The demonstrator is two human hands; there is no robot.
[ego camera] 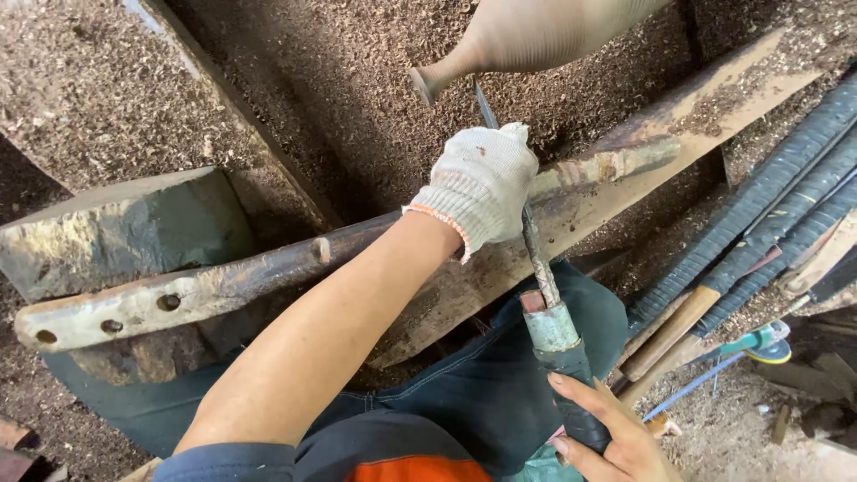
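Long steel turning chisel (538, 259) — stiff, heavy, rough-shanked — lies across the metal tool rest (268, 277), tip beside the spinning wooden vase (536, 36). Gloved left hand (482, 183), grip clenched, pins the shank; bare right hand (616, 433) grasps the handle — the surest hold, judging by leverage.

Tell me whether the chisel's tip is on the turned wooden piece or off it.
On it: the chisel tip meets the narrow neck of the wooden piece, steadied by the gloved left hand on the tool rest.
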